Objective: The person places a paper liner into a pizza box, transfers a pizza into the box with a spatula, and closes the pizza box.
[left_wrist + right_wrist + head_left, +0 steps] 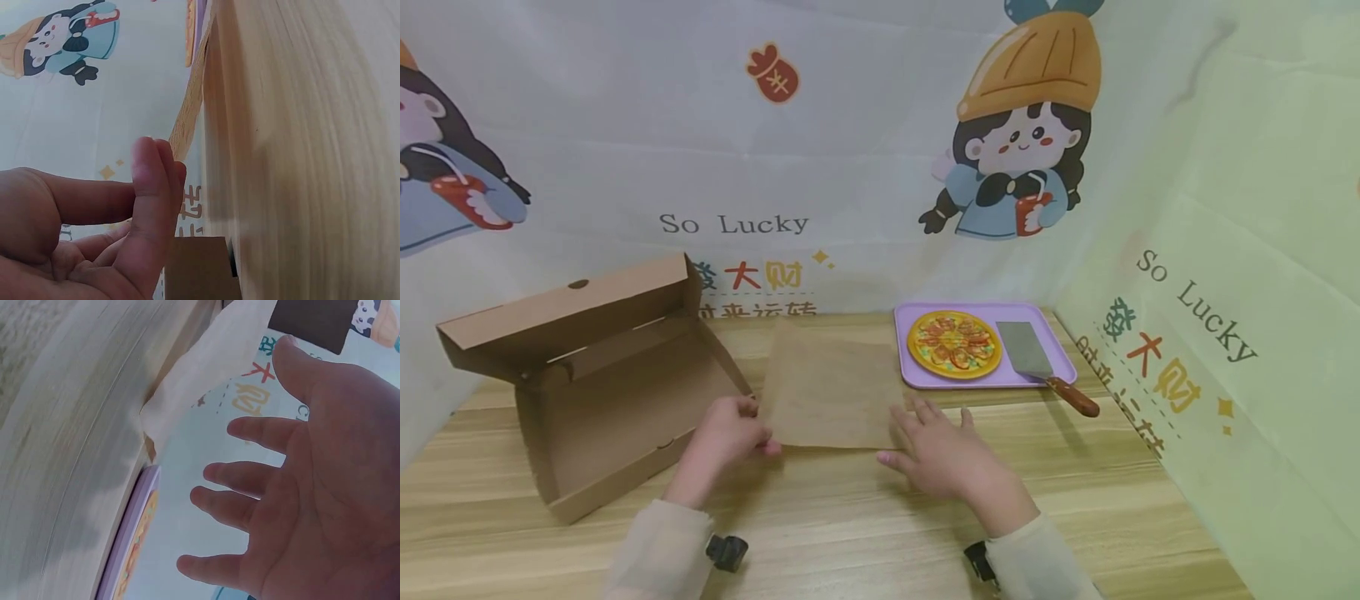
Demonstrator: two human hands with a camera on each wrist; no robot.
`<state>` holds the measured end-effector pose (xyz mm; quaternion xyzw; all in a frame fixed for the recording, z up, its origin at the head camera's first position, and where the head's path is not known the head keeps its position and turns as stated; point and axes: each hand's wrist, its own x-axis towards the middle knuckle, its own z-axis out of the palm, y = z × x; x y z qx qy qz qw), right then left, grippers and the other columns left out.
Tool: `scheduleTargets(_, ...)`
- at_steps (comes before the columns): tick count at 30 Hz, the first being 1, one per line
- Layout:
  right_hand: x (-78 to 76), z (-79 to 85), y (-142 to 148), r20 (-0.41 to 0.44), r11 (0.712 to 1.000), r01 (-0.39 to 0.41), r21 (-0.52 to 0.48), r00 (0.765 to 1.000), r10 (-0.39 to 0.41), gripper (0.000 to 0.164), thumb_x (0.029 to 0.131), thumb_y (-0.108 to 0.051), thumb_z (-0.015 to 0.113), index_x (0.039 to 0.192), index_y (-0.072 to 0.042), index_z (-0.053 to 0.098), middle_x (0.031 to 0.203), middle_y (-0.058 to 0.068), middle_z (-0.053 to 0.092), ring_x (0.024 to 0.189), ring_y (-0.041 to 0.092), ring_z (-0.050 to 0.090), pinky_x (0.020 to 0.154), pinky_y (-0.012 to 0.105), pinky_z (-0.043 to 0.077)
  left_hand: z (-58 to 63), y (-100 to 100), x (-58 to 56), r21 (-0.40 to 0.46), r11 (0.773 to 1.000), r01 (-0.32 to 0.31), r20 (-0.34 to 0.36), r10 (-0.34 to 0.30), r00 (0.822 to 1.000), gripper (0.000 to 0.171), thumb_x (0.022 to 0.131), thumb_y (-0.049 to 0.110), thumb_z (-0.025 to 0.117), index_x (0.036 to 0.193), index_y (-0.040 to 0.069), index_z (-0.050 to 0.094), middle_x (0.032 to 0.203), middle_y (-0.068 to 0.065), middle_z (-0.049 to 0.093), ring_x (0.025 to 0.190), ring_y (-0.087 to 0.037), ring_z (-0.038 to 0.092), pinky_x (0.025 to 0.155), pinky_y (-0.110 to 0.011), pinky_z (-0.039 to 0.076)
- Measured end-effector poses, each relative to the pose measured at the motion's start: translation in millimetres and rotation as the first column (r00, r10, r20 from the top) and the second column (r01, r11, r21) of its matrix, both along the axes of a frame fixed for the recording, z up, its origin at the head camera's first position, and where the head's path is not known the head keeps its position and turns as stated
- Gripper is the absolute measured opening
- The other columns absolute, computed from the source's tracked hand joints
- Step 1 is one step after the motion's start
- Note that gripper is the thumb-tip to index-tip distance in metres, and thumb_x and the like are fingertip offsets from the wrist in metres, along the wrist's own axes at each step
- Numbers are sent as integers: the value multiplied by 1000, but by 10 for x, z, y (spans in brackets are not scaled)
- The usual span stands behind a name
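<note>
A square sheet of brown greaseproof paper (pixel 835 387) lies in the middle of the table, its right edge lifting in the right wrist view. My left hand (pixel 730 433) pinches it at the near left corner; in the left wrist view the thumb meets the curled fingers, which partly hide the paper's edge. Over by the near right corner, my right hand (pixel 947 454) has its fingers spread and relaxed. The right wrist view shows that palm holding nothing, with the paper (pixel 200 369) beside it.
A brown cardboard box (pixel 617 408) stands at the left with its lid raised. Back right, a purple tray (pixel 913 375) carries a pizza (pixel 955 344) and a spatula (pixel 1026 350), whose wooden handle overhangs the tray's near edge. Printed cloth walls border the wooden table (pixel 850 533).
</note>
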<state>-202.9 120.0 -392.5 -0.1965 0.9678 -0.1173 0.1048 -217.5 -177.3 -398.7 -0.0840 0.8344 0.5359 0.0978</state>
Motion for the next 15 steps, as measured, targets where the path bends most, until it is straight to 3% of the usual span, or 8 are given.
scheduleTargets(3, -2, 9, 14, -19, 1000, 8, -2, 1000, -8, 77, 107, -61, 49, 169, -17, 31, 178, 18, 19, 165, 41, 22, 126, 79, 16, 13, -23, 32, 11, 1000, -17, 0, 17, 1000, 56, 96, -8, 60, 148, -21, 42, 106, -28, 73, 72, -12, 74, 72, -28, 63)
scheduleTargets(6, 6, 19, 31, -26, 1000, 13, -7, 1000, -13, 78, 107, -61, 49, 169, -17, 31, 178, 18, 18, 165, 42, 21, 126, 79, 15, 24, -40, 64, 40, 999, -31, -1, 32, 1000, 55, 96, -8, 60, 148, -21, 43, 100, -22, 73, 72, -12, 74, 71, -27, 64)
scheduleTargets(15, 42, 53, 85, -36, 999, 18, -51, 999, -20, 74, 108, -60, 48, 168, -20, 32, 178, 20, 17, 165, 43, 19, 128, 78, 11, 60, -105, 154, 153, 988, -31, -12, 33, 999, 63, 100, -8, 56, 155, -23, 28, 122, -38, 66, 78, -13, 75, 74, -28, 67)
